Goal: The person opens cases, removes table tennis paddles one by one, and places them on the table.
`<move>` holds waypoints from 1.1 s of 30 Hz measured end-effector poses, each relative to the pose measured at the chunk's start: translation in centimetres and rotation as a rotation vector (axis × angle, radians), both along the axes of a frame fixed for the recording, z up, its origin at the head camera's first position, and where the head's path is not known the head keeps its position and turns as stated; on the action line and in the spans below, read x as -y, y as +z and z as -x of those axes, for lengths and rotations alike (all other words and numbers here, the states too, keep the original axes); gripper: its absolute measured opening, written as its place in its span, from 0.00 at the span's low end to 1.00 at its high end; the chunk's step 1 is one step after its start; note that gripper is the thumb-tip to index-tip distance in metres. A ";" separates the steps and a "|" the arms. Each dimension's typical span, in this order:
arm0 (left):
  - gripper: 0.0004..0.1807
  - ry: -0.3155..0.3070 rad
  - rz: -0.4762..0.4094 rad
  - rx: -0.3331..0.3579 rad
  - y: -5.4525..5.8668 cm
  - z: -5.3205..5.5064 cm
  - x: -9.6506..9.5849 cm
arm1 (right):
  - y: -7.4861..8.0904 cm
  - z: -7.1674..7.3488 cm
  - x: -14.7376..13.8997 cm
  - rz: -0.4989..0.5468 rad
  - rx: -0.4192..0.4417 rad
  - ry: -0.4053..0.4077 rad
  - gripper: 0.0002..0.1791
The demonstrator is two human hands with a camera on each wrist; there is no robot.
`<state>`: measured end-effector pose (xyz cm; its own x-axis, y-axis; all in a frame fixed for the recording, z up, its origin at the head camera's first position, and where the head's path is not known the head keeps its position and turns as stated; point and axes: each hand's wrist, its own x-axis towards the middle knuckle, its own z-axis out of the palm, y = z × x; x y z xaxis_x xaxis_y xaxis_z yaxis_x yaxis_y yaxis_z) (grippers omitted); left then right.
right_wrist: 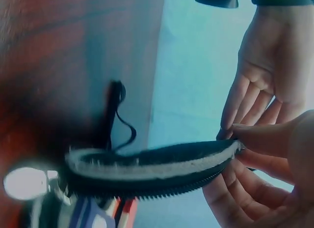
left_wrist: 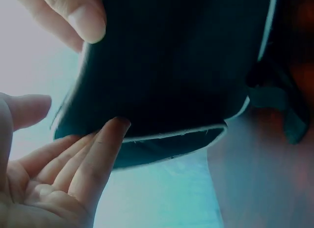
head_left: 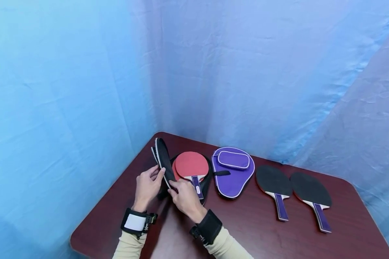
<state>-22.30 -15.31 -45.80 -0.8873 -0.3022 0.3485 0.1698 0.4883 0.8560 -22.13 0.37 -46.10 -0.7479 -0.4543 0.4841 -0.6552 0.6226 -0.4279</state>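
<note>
Currently we see, lower centre: right hand (head_left: 185, 198) pinching black flap (head_left: 164, 158) | left hand (head_left: 148, 185) touching it, fingers nearly straight, thumb apart | red paddle (head_left: 192, 164) beside.

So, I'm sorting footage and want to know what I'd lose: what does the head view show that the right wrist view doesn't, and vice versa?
Only the head view shows the purple case and two black paddles.

Only the right wrist view shows a dark strap curling into a loop.

Both show the left hand, right hand, black case, a purple handle, table and blue curtain.
</note>
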 end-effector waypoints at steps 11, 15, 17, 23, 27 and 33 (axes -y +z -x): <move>0.22 0.140 0.096 0.093 -0.8 -0.3 1.1 | -0.9 -0.6 1.3 -0.122 0.043 0.062 0.17; 0.21 0.136 0.090 0.100 -0.8 -0.4 1.3 | -0.9 -0.7 1.3 -0.121 0.059 0.065 0.17; 0.20 0.139 0.091 0.098 -0.8 -0.4 1.3 | -0.8 -0.7 1.4 -0.118 0.068 0.066 0.17; 0.20 0.145 0.078 0.079 -0.8 -0.4 1.2 | -0.7 -0.6 1.2 -0.099 0.086 0.074 0.17; 0.20 0.156 0.081 0.069 -0.8 -0.4 1.2 | -0.4 -0.1 0.7 -0.041 0.115 0.085 0.15; 0.15 0.150 0.065 0.076 -0.7 -0.4 1.1 | 0.0 1.5 -1.2 0.072 0.140 0.007 0.11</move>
<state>-21.94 -16.41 -46.54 -0.8586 -0.4120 0.3049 0.0265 0.5583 0.8292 -23.63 1.59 -46.10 -0.8074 -0.4275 0.4067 -0.5900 0.5828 -0.5587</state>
